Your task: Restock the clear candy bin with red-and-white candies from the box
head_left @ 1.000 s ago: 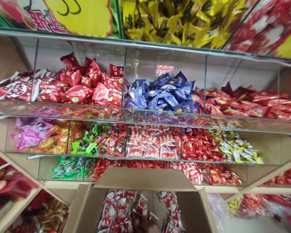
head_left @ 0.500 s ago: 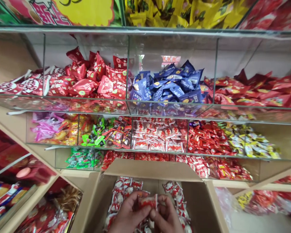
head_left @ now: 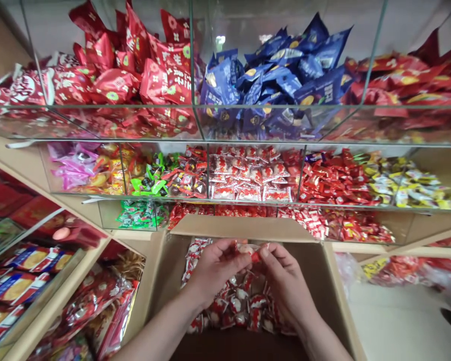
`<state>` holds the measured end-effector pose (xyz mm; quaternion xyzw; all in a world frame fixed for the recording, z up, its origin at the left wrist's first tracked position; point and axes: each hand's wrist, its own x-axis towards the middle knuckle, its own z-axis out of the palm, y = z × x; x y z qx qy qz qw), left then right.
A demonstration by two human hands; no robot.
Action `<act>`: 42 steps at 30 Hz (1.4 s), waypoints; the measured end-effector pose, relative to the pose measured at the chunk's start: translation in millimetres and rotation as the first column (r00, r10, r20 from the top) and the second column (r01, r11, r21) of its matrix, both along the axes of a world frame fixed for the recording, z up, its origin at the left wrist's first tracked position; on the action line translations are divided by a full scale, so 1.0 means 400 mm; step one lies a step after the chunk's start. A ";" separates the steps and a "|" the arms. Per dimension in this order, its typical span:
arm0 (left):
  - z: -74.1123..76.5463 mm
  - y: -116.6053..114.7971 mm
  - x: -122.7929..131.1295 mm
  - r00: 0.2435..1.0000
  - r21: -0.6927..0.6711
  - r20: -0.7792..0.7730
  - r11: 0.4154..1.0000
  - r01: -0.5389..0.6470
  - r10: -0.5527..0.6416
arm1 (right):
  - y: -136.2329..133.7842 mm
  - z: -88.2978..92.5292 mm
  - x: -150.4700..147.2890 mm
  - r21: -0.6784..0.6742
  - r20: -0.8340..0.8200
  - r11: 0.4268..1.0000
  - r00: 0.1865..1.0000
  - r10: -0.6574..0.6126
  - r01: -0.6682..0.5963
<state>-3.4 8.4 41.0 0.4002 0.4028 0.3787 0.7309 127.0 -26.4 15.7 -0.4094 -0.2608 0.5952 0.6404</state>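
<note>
Both my hands are raised over an open cardboard box (head_left: 323,281) that holds several red-and-white wrapped candies (head_left: 244,306). My left hand (head_left: 216,265) and my right hand (head_left: 283,273) are closed together on a bunch of those red-and-white candy packets (head_left: 250,250), pinching it at the top between fingers and thumbs. More packets hang or lie under the hands inside the box. Straight ahead, a glass bin (head_left: 248,173) on the middle shelf holds the same red-and-white candies.
Glass-fronted shelves rise ahead: red packets (head_left: 135,70) and blue packets (head_left: 278,75) on the upper tier, purple, green, red and yellow sweets on the middle tier. Angled bins of red snacks (head_left: 30,260) lie at the left. Pale floor shows at the right.
My hands came up out of the box holding candy packets. The view tilted down and moved closer to the shelves, so the top yellow tier left the frame.
</note>
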 end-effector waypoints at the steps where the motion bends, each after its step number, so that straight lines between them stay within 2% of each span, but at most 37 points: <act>1: 0.000 0.000 0.001 1.000 -0.014 0.018 1.000 -0.003 0.003 | 0.003 0.002 -0.001 -0.003 -0.019 1.000 1.000 -0.005 0.005; 6: -0.019 0.002 0.007 0.989 -0.101 0.136 0.994 -0.050 0.063 | 0.008 -0.009 -0.005 -0.019 -0.069 1.000 0.997 -0.020 0.019; 10: -0.041 0.001 0.006 0.991 -0.120 0.109 0.991 -0.062 0.075 | 0.002 -0.040 -0.005 -0.011 -0.018 1.000 1.000 -0.020 0.020; 13: -0.049 0.003 -0.002 0.990 -0.163 0.116 0.985 -0.058 0.078 | -0.008 -0.054 0.008 0.005 0.119 0.999 0.992 0.031 -0.031; 15: -0.050 0.006 -0.010 0.989 -0.216 0.117 0.974 -0.067 0.094 | -0.018 -0.055 0.026 0.085 0.307 0.995 0.951 0.030 -0.059; 17: -0.047 0.008 -0.017 0.989 -0.275 0.096 0.958 -0.080 0.110 | -0.026 -0.052 0.048 0.245 0.560 0.961 0.828 -0.031 -0.130; 20: -0.037 0.008 -0.018 0.994 -0.307 0.075 0.950 -0.055 0.082 | -0.029 -0.047 0.075 0.444 0.822 0.827 0.525 -0.222 -0.345; 21: -0.031 0.008 -0.017 0.997 -0.298 0.067 0.954 -0.019 0.041 | -0.027 -0.045 0.083 0.477 0.848 0.787 0.441 -0.295 -0.392; 23: -0.010 0.012 -0.016 0.996 -0.244 0.000 0.966 0.085 -0.088 | -0.019 -0.033 0.096 0.531 0.844 0.741 0.331 -0.422 -0.411; 25: 0.026 0.029 -0.018 0.948 -0.105 -0.208 0.969 0.225 -0.242 | -0.005 -0.007 0.110 0.582 0.813 0.726 0.254 -0.524 -0.366; 26: 0.049 0.045 -0.020 0.894 0.029 -0.369 0.959 0.282 -0.252 | 0.007 0.010 0.118 0.600 0.799 0.723 0.215 -0.562 -0.342; 27: 0.074 0.065 -0.020 0.825 0.205 -0.534 0.919 0.338 -0.184 | 0.023 0.030 0.126 0.620 0.782 0.719 0.174 -0.598 -0.315; 28: 0.100 0.092 -0.018 0.749 0.400 -0.662 0.825 0.399 -0.041 | 0.043 0.051 0.132 0.637 0.765 0.713 0.131 -0.630 -0.293; 29: 0.125 0.123 -0.014 0.681 0.585 -0.713 0.675 0.450 0.164 | 0.070 0.071 0.138 0.653 0.748 0.707 0.084 -0.659 -0.272; 30: 0.147 0.158 -0.006 0.626 0.698 -0.704 0.495 0.518 0.337 | 0.101 0.089 0.142 0.667 0.730 0.700 0.032 -0.683 -0.256; 31: 0.166 0.196 0.004 0.577 0.738 -0.670 0.338 0.584 0.466 | 0.136 0.105 0.143 0.679 0.711 0.693 -0.022 -0.703 -0.243; 32: 0.180 0.235 0.017 0.522 0.729 -0.640 0.232 0.644 0.563 | 0.175 0.119 0.143 0.689 0.691 0.687 -0.076 -0.719 -0.232; 33: 0.190 0.273 0.031 0.448 0.695 -0.624 0.192 0.693 0.640 | 0.215 0.131 0.140 0.694 0.674 0.684 -0.129 -0.727 -0.226; 34: 0.196 0.308 0.044 0.369 0.656 -0.614 0.192 0.729 0.698 | 0.254 0.141 0.136 0.692 0.663 0.688 -0.183 -0.726 -0.221; 36: 0.197 0.364 0.066 0.235 0.587 -0.612 0.234 0.775 0.755 | 0.322 0.157 0.125 0.657 0.663 0.723 -0.295 -0.689 -0.213; 37: 0.195 0.383 0.073 0.197 0.565 -0.614 0.252 0.785 0.764 | 0.349 0.163 0.119 0.628 0.668 0.751 -0.353 -0.655 -0.205; 40: 0.183 0.405 0.077 0.163 0.547 -0.621 0.275 0.790 0.767 | 0.401 0.169 0.103 0.536 0.676 0.824 -0.492 -0.548 -0.183; 42: 0.178 0.401 0.071 0.149 0.540 -0.630 0.291 0.790 0.762 | 0.417 0.166 0.094 0.496 0.677 0.848 -0.530 -0.511 -0.186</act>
